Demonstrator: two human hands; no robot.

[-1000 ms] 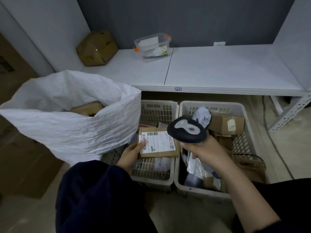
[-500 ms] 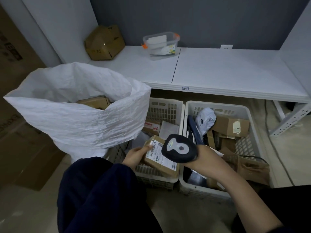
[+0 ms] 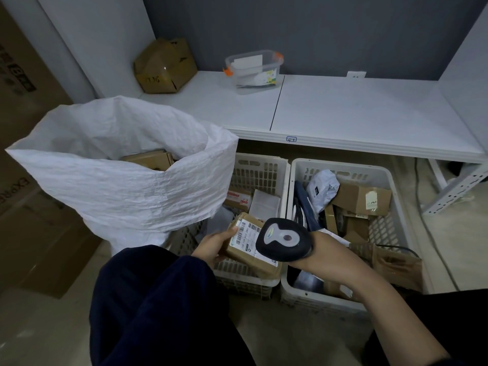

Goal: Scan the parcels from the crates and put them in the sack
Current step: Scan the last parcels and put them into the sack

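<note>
My left hand [image 3: 211,245] grips a small brown parcel [image 3: 249,256] with a white barcode label, held above the left crate [image 3: 260,170]. My right hand [image 3: 320,256] holds a black handheld scanner [image 3: 284,240], whose head sits right over the parcel's label. The right crate [image 3: 343,167] holds several brown boxes and a grey plastic mailer [image 3: 323,187]. The white woven sack [image 3: 118,175] stands open at the left, with a brown parcel [image 3: 149,159] showing inside it.
A white shelf [image 3: 343,112] runs above the crates, carrying a crumpled cardboard box [image 3: 165,66] and a clear plastic tub [image 3: 253,68]. Large cardboard cartons [image 3: 31,233] stand at the far left. A cable lies on the floor at the right.
The parcel has tilted and come nearer to me in my left hand. The scanner has moved left and down, closer over its label.
</note>
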